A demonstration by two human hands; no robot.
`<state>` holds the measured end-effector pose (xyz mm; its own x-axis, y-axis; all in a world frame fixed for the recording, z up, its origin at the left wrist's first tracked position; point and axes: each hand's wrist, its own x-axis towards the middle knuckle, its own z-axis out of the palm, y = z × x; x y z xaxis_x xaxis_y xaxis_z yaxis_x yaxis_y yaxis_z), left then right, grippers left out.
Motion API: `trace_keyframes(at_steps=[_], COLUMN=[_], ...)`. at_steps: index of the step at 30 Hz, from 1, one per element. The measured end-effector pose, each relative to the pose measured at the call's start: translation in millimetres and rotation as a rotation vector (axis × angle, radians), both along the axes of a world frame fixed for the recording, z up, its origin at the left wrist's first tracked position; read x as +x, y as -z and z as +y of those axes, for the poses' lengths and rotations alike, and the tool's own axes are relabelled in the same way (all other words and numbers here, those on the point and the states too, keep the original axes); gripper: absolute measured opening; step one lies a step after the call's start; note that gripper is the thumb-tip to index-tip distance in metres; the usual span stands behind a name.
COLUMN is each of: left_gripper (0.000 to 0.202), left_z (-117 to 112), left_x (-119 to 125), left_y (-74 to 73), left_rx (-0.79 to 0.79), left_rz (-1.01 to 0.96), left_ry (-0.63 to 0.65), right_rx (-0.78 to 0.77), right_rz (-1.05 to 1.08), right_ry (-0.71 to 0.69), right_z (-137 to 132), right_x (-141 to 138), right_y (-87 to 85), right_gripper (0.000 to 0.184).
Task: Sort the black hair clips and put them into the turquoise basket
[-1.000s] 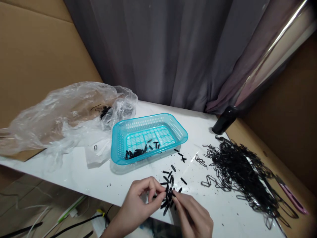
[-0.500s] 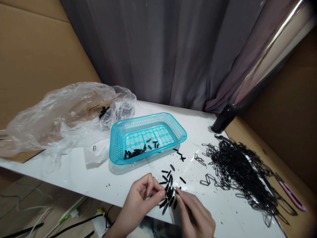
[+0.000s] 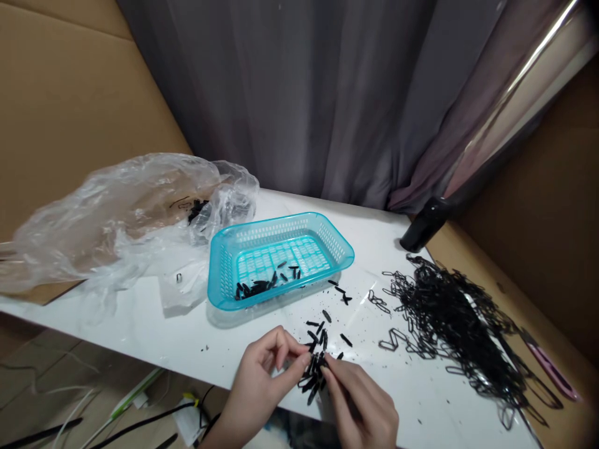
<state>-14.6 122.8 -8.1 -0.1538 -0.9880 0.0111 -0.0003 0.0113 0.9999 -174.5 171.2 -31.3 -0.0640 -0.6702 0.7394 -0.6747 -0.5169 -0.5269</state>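
Note:
Near the table's front edge, my left hand [image 3: 266, 371] is closed, thumb and forefinger pressed together at the tips. My right hand [image 3: 359, 394] is closed in a pinch facing it. Whatever is between the fingertips is too small and too dark to make out. Around and below the fingertips lies a loose pile of small, slim black pieces [image 3: 311, 394], with a few strays farther back. Beyond the hands stands a blue plastic basket [image 3: 281, 298], with several similar black pieces [image 3: 259, 287] gathered along its near left side.
On the right is a large tangled heap of black loops [image 3: 449, 312], with a pink-handled tool [image 3: 552, 369] past it. A black cylinder [image 3: 423, 224] stands behind the heap. To the left spreads a clear plastic bag [image 3: 116, 199]. Cables [image 3: 135, 430] lie below the table's edge.
My right hand has moved left, bringing its fingertips close to those of my left hand over the pile. The left hand has barely moved. The basket's contents look the same.

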Motion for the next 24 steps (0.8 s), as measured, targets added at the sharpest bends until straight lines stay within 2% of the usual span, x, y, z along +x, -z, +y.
trace_keyframes(at_steps=[11,24], left_gripper=[0.038,0.038], left_z=[1.9,2.6], left_x=[-0.7,-2.0], left_y=[0.0,-3.7], left_rx=[-0.037,-0.031], left_rz=[-0.049,-0.084], left_ry=[-0.002,0.000], right_rx=[0.010,-0.002], right_rz=[0.021,0.031], right_ry=[-0.004,-0.028], right_z=[0.0,1.0], right_x=[-2.3,-3.6], right_y=[3.5,-0.4], right_gripper=[0.016,0.016])
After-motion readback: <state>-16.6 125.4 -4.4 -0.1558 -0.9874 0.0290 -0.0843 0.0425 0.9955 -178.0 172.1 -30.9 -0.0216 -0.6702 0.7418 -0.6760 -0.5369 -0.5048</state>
